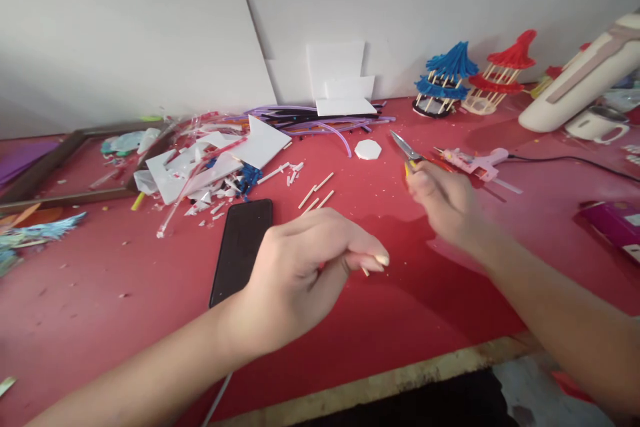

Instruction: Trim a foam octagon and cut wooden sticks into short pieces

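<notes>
My left hand point(305, 273) is over the front middle of the red table, thumb and forefinger pinched together. The end of a thin wooden stick point(365, 272) pokes out below those fingertips; the rest of it is hidden. Farther right, my right hand point(445, 203) is closed around the yellow handles of a pair of scissors point(403, 145), whose blades point up and left. Several short cut sticks point(325, 182) lie on the table beyond my left hand. A small white octagonal piece point(368, 150) lies left of the scissors.
A black phone point(243, 247) lies left of my left hand. Paper scraps point(215, 160) are heaped beyond it, near purple and black pipe cleaners point(300, 117). Blue point(445, 80) and red point(503, 73) stick-built towers stand at the back right. A pink glue gun point(477, 161) trails its cord rightward.
</notes>
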`<state>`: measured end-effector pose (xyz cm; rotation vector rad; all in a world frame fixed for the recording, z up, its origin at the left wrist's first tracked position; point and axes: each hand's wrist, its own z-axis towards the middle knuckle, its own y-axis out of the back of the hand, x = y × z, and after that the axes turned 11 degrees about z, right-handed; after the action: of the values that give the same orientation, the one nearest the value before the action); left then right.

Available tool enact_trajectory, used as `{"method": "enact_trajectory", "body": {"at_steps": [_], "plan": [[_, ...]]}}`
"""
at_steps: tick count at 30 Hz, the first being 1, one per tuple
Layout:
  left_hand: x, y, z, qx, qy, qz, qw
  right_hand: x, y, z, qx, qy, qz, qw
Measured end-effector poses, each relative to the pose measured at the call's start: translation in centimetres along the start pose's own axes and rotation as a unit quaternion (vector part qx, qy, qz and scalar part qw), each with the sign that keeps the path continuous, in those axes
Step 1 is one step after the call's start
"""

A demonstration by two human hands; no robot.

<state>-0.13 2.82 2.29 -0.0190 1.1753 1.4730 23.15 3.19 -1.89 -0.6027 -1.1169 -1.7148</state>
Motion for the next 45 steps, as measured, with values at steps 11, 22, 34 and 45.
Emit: {"method": "enact_trajectory", "body": {"at_steps": [11, 22, 34, 45], "plan": [[1.0, -0.3, 0.4, 0.022, 0.022, 0.055, 0.998, 2.9, -2.7, -1.6, 0.144, 0.125, 0.076, 0.979], [0.9, -0.1, 0.4, 0.052, 0.008, 0.072, 0.996, 2.9, -2.5, -1.5, 0.158, 0.128, 0.066, 0.977], [0.8, -0.2, 0.3, 0.051, 0.010, 0.081, 0.995, 2.8, -2.3, -1.5, 0.164, 0.121, 0.067, 0.977], [0.6, -0.3, 0.2, 0.024, 0.016, 0.089, 0.996, 2.9, -2.2, -1.5, 0.159, 0.116, 0.070, 0.978]]}}
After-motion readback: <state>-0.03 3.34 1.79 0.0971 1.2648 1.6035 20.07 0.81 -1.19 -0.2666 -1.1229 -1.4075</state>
